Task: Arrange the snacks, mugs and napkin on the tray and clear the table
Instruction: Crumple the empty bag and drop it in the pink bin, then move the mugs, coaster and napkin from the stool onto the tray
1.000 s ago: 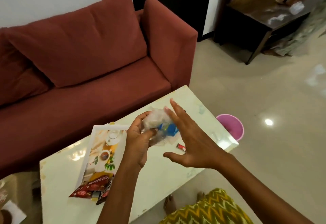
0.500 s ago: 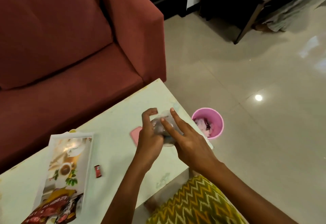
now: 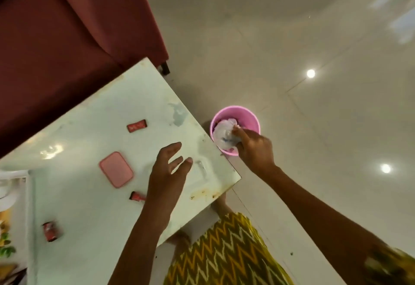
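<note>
Head view shows our right hand (image 3: 251, 148) pinching a crumpled wad of wrappers (image 3: 224, 134) over the pink bin (image 3: 247, 116) right of the surface (image 3: 125, 109), left hand (image 3: 167, 170) open and empty; we judge the wad light, soft, springy, best pinched around its middle.

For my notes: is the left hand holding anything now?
No, the left hand hovers open and empty over the table.

Right hand (image 3: 253, 148) was closed on a crumpled clear wrapper (image 3: 224, 133), holding it inside the mouth of the pink bin (image 3: 251, 118) on the floor. Left hand (image 3: 167, 172) hovered open over the table (image 3: 112, 109), left of that grip. Pink case (image 3: 116, 169) and three small red wrappers (image 3: 137, 126) lay further left; tray (image 3: 29, 195) edge beyond those.
</note>
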